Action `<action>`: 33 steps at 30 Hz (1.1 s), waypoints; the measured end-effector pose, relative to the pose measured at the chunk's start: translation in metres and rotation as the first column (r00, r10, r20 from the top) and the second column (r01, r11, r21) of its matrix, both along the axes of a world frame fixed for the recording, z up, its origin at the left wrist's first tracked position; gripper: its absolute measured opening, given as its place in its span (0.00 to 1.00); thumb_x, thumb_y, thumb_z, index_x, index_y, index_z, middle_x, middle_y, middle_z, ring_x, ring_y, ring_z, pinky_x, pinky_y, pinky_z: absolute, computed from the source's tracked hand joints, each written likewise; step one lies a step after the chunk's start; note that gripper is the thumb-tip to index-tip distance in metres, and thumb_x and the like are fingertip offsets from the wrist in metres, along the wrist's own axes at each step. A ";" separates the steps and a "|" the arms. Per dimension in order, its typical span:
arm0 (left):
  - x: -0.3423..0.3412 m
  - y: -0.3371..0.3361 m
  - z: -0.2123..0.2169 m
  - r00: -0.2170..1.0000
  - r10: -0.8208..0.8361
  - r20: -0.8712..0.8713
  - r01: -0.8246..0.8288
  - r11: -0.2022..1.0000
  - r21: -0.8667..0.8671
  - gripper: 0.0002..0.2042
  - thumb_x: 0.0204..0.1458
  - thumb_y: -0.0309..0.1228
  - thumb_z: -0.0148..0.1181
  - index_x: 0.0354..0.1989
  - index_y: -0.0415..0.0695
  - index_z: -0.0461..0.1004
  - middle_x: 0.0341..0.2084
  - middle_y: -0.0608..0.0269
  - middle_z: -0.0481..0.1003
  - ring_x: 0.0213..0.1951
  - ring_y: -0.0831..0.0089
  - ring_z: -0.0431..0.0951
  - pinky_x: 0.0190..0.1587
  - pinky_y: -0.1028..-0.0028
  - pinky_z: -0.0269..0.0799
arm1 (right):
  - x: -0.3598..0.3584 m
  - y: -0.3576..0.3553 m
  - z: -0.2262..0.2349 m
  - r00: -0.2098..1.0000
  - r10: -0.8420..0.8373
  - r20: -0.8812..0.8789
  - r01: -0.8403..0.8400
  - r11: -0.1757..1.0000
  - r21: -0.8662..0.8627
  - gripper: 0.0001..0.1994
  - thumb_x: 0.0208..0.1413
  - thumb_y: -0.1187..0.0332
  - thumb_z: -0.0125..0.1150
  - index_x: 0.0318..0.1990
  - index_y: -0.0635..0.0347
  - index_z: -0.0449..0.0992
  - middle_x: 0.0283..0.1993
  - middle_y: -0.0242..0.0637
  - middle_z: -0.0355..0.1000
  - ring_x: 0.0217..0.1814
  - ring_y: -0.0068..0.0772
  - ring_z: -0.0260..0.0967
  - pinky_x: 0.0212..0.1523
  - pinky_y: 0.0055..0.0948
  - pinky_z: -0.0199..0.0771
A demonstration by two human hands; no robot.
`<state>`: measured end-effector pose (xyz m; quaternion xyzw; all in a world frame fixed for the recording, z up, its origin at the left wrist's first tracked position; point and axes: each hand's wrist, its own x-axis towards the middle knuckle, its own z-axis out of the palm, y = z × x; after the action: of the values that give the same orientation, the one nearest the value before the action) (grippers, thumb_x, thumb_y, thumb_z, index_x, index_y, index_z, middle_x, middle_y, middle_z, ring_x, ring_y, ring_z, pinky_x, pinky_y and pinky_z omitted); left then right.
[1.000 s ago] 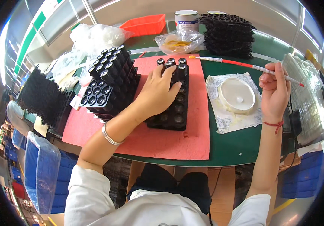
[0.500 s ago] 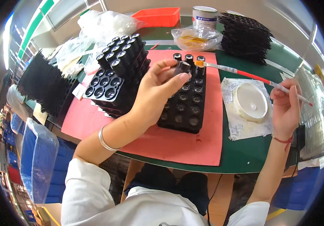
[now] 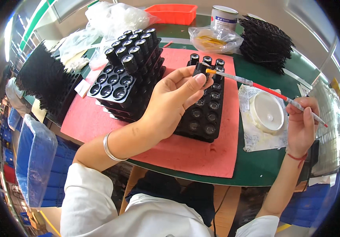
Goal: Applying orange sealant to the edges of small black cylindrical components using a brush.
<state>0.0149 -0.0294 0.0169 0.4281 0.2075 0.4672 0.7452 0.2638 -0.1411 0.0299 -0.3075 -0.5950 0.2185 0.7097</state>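
Note:
My left hand (image 3: 178, 93) is closed around a small black cylinder (image 3: 200, 68), held above the far part of a black tray. In my right hand (image 3: 302, 128) is a long thin paintbrush (image 3: 270, 91) with a red and silver handle. Its yellow bristle tip meets the side of the held cylinder near the top. The black tray (image 3: 196, 128) beneath holds rows of similar round, glassy-topped parts, a few standing taller at the far end. To its left rises a stack of black trays (image 3: 118, 108), with upright black cylinders on top in its far part.
A white round dish (image 3: 262, 124) lies on paper right of the pink mat (image 3: 178, 158). Further back stand a metal can (image 3: 224, 18), a bag of yellowish items (image 3: 213, 40), a red-orange bin (image 3: 172, 14) and stacked black trays (image 3: 265, 45). More black trays (image 3: 45, 77) stand at the left.
The brush tip has come against the cylinder's side; before, it was slightly off to the right. My left hand turned the cylinder a little and shifted right. The view moved slightly.

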 end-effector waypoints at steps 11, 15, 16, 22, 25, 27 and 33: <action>-0.001 -0.005 0.003 0.997 -0.049 0.066 0.047 0.999 0.021 0.10 0.48 0.26 0.51 0.39 0.39 0.65 0.36 0.61 0.70 0.43 0.75 0.70 0.37 0.88 0.71 | -0.001 0.002 0.000 0.999 -0.032 -0.027 0.031 0.999 -0.030 0.09 0.52 0.70 0.45 0.35 0.70 0.65 0.33 0.43 0.67 0.33 0.33 0.70 0.37 0.27 0.71; -0.002 -0.004 0.003 0.993 -0.090 0.075 0.089 0.996 0.022 0.10 0.49 0.27 0.50 0.40 0.39 0.65 0.37 0.61 0.70 0.43 0.76 0.70 0.37 0.88 0.71 | 0.000 0.002 0.000 0.999 -0.018 -0.042 0.017 0.999 -0.043 0.09 0.53 0.70 0.44 0.36 0.69 0.65 0.33 0.43 0.68 0.33 0.32 0.70 0.37 0.27 0.71; -0.002 -0.004 0.004 0.991 -0.113 0.067 0.111 0.993 0.036 0.11 0.50 0.29 0.49 0.41 0.39 0.65 0.37 0.61 0.70 0.43 0.75 0.70 0.37 0.86 0.71 | 0.000 0.003 0.000 0.998 -0.029 -0.053 0.027 0.999 -0.040 0.09 0.53 0.70 0.45 0.36 0.69 0.66 0.33 0.43 0.68 0.33 0.31 0.70 0.36 0.27 0.71; -0.002 -0.005 -0.001 0.992 -0.129 0.006 0.129 0.991 0.038 0.11 0.52 0.33 0.47 0.41 0.43 0.66 0.38 0.65 0.70 0.41 0.78 0.70 0.40 0.82 0.69 | 0.002 0.002 0.002 0.997 -0.033 -0.074 0.031 0.999 -0.028 0.10 0.52 0.70 0.45 0.35 0.69 0.66 0.31 0.42 0.69 0.32 0.30 0.70 0.35 0.25 0.72; -0.003 -0.003 -0.005 0.993 -0.116 0.016 0.116 0.993 0.027 0.11 0.52 0.34 0.47 0.41 0.44 0.66 0.37 0.68 0.70 0.39 0.81 0.69 0.39 0.81 0.66 | 0.002 0.003 0.003 0.996 -0.036 -0.087 0.034 0.999 -0.020 0.10 0.52 0.69 0.46 0.35 0.69 0.66 0.30 0.42 0.69 0.31 0.30 0.71 0.35 0.25 0.72; -0.004 -0.003 -0.005 0.992 -0.123 0.029 0.123 0.992 0.023 0.11 0.52 0.34 0.47 0.41 0.45 0.67 0.37 0.69 0.70 0.38 0.83 0.69 0.38 0.81 0.65 | 0.002 0.003 0.003 0.995 -0.045 -0.093 0.044 0.999 -0.018 0.10 0.52 0.69 0.46 0.35 0.69 0.66 0.30 0.42 0.69 0.31 0.30 0.71 0.35 0.25 0.72; -0.003 -0.005 0.001 0.991 -0.135 0.012 0.135 0.990 0.033 0.12 0.51 0.36 0.48 0.41 0.44 0.67 0.35 0.69 0.70 0.36 0.83 0.69 0.36 0.82 0.64 | 0.007 0.001 0.002 0.990 -0.095 -0.100 0.095 0.995 -0.011 0.09 0.52 0.70 0.45 0.35 0.69 0.67 0.32 0.40 0.68 0.31 0.29 0.70 0.34 0.24 0.71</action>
<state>0.0119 -0.0343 0.0181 0.4496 0.1653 0.4222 0.7696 0.2706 -0.1396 0.0321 -0.3262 -0.5426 0.2014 0.7474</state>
